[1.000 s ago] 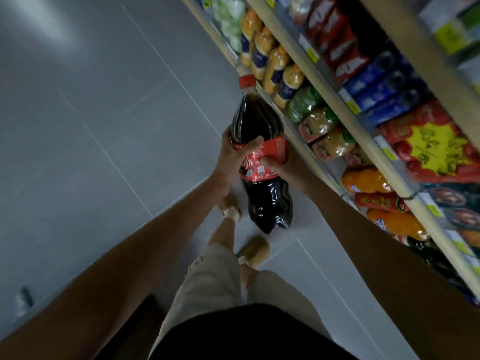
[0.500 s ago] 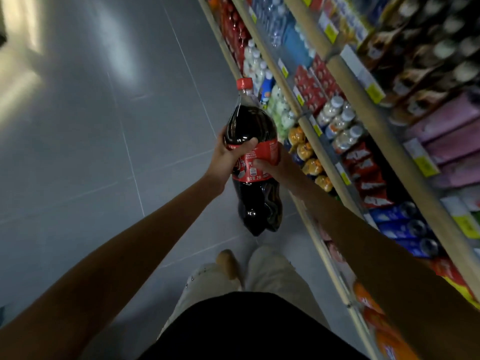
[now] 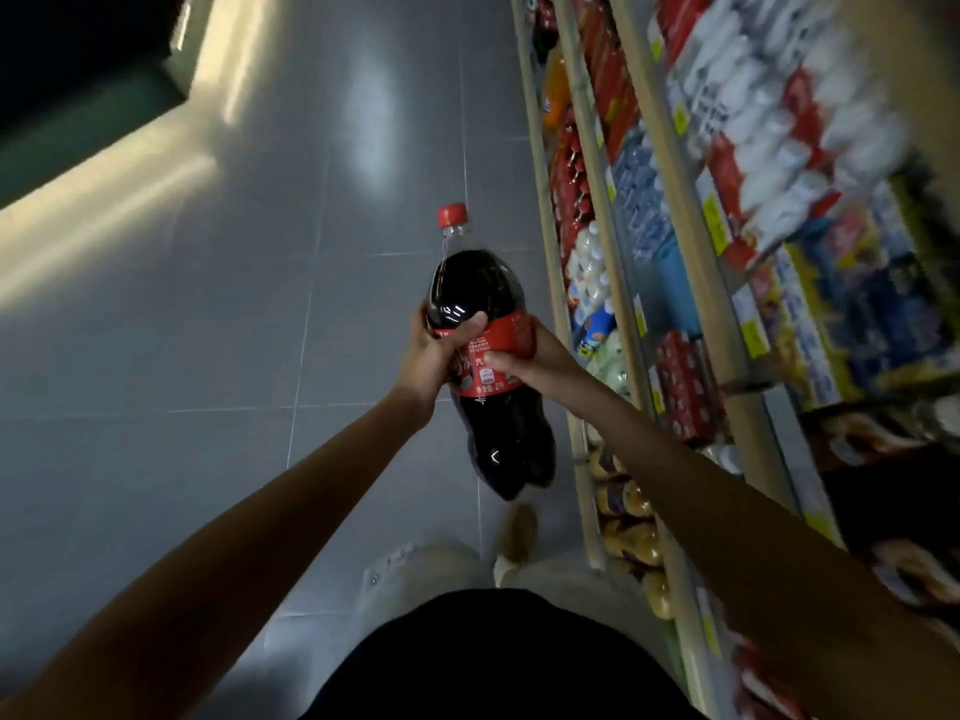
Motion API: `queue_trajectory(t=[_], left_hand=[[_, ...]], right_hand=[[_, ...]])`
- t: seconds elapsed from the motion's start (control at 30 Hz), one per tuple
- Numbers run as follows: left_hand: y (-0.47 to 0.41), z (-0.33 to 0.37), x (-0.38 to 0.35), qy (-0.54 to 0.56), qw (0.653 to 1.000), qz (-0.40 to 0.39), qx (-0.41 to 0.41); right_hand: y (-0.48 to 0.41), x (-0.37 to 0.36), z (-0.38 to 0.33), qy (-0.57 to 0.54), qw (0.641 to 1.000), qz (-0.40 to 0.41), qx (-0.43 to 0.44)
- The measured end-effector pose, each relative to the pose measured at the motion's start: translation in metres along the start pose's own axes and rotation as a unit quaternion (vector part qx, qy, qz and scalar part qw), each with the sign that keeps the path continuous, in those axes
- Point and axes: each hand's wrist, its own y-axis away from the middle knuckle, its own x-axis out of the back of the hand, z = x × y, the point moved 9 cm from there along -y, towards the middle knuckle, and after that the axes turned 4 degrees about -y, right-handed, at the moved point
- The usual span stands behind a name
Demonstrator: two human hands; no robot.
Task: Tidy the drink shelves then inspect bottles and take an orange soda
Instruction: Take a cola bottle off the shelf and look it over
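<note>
Gripping a large cola bottle (image 3: pixel 483 356) at its red label, the left hand (image 3: pixel 434 353) wraps its thumb over the front while the right hand (image 3: pixel 535 358) curls its fingers round the other side. The bottle hangs over the grey tiled floor (image 3: pixel 208 330), red cap (image 3: pixel 451 215) pointing away, just beside the drink shelves (image 3: pixel 696 252), whose stock is blurred.

Shelves (image 3: pixel 701 262) — crowded with white bottles (image 3: pixel 587 267), red packs (image 3: pixel 680 387).
</note>
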Motion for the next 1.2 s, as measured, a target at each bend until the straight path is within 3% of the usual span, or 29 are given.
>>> queue_trajectory(t=[0.17, 0.37, 0.77, 1.2], left_hand=[[-0.054, 0.031, 0.002, 0.044, 0.997, 0.068, -0.009], [-0.128, 0.056, 0.017, 0.063, 0.992, 0.110, -0.017], [-0.355, 0.151, 0.039, 0.067, 0.995, 0.068, -0.017], [-0.610, 0.269, 0.056, 0.014, 0.999, 0.026, -0.011]], right_hand=[[-0.072, 0.011, -0.035, 0.028, 0.997, -0.073, -0.014], [-0.162, 0.020, -0.053, 0.039, 0.994, -0.100, -0.013], [-0.391, 0.055, -0.110, 0.076, 0.994, -0.072, -0.039], [-0.645, 0.100, -0.182, 0.030, 0.999, -0.033, -0.028]])
